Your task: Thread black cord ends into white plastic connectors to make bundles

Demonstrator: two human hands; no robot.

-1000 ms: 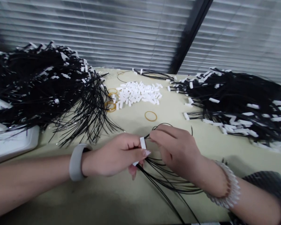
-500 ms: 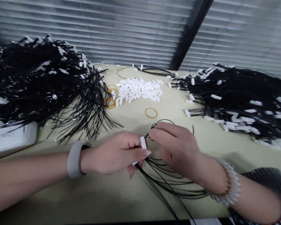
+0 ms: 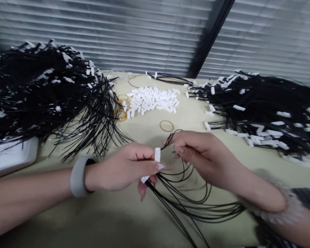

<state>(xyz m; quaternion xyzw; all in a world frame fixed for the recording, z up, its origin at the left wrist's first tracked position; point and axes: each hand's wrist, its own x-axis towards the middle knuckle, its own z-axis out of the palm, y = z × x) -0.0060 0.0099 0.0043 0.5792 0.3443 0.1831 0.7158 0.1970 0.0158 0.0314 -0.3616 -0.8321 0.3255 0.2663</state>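
Note:
My left hand (image 3: 134,165) is closed, thumb over fingers, on a small white connector (image 3: 157,155). A second white connector (image 3: 144,179) pokes out below that hand, with black wires (image 3: 186,203) running from it down and to the right. My right hand (image 3: 198,151) is just right of the upper connector, its thumb and forefinger pinched on a thin black wire (image 3: 176,152). More black wires loop beneath the right hand. Whether the pinched wire's tip enters the connector is too small to tell.
A big heap of black wires (image 3: 41,89) with white connectors lies at the left over a white container (image 3: 18,158). Another wire heap (image 3: 268,100) is at the right. Loose white connectors (image 3: 155,100) lie between them, near rubber bands (image 3: 166,126). Window blinds (image 3: 134,38) stand behind.
My right hand has drawn a little to the right and opened its angle, showing the thumb and pinched wire. The left hand has shifted slightly left with the connector.

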